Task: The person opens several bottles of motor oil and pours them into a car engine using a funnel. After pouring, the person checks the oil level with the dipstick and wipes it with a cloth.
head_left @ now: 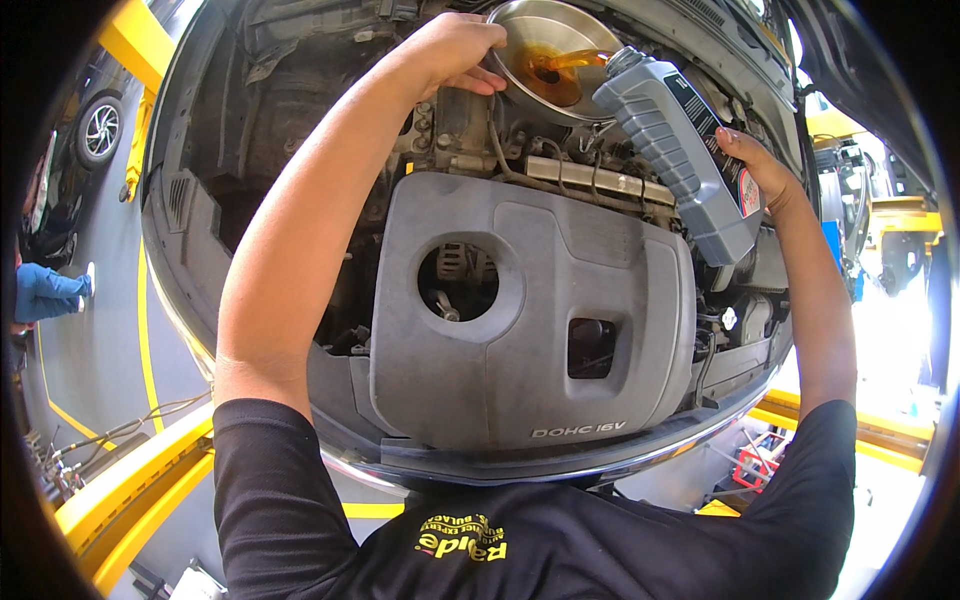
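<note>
A wide metal funnel (519,48) sits over the engine at the top of the view. My left hand (462,55) grips its left rim, thumb on top and fingers below. On the right, my right hand (757,168) holds a grey oil bottle (655,130) by its side, tilted with its mouth toward the funnel. Amber oil (580,59) streams from the mouth and swirls in the bowl. The funnel's lower end is hidden. Nearer to me, a dark grey plastic engine cover (540,270) lies with a round and a square opening in it.
The car's front edge (560,462) runs in front of my body. Yellow lift arms (140,500) reach in at the lower left. Farther left are another car's wheel (100,130) and a person's blue-trousered leg (50,292). A red stand (755,468) is on the floor at lower right.
</note>
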A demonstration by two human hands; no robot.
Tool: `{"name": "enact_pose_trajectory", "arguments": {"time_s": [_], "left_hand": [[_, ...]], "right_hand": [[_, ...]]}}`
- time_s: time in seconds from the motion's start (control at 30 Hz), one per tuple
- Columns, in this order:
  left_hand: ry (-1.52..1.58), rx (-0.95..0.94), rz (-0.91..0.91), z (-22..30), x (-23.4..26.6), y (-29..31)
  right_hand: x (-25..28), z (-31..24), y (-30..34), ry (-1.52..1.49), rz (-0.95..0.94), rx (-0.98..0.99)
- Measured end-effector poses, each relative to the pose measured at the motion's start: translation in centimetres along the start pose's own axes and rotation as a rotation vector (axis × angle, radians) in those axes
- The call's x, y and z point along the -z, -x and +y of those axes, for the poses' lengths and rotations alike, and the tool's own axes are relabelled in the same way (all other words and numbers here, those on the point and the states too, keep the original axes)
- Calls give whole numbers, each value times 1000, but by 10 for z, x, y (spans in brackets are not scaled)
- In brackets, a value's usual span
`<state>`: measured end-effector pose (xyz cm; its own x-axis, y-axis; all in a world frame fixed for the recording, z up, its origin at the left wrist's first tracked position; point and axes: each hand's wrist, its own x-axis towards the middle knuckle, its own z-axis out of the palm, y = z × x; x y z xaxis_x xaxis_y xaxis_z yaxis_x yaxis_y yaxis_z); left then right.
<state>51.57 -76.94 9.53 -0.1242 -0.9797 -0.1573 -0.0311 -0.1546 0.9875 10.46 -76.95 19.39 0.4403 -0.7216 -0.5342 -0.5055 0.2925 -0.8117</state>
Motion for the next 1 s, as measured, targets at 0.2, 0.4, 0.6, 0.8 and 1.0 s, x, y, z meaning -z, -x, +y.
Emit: {"name": "enact_pose_trajectory", "arguments": {"time_s": [0.2, 0.4, 0.6, 0.8, 1.0], "left_hand": [[88, 17, 3, 1, 3, -3], [89, 21, 14, 2, 4, -4], [-31, -12, -10, 0, 3, -4], [-32, -12, -5, 6, -1, 5], [-66, -5, 9, 14, 1, 16]], "right_hand": [[7, 3, -1, -3, 15, -21], [7, -2, 0, 40, 69, -3], [8, -2, 2, -22, 56, 21], [19, -2, 4, -3, 15, -2], [23, -3, 3, -9, -10, 3]]}}
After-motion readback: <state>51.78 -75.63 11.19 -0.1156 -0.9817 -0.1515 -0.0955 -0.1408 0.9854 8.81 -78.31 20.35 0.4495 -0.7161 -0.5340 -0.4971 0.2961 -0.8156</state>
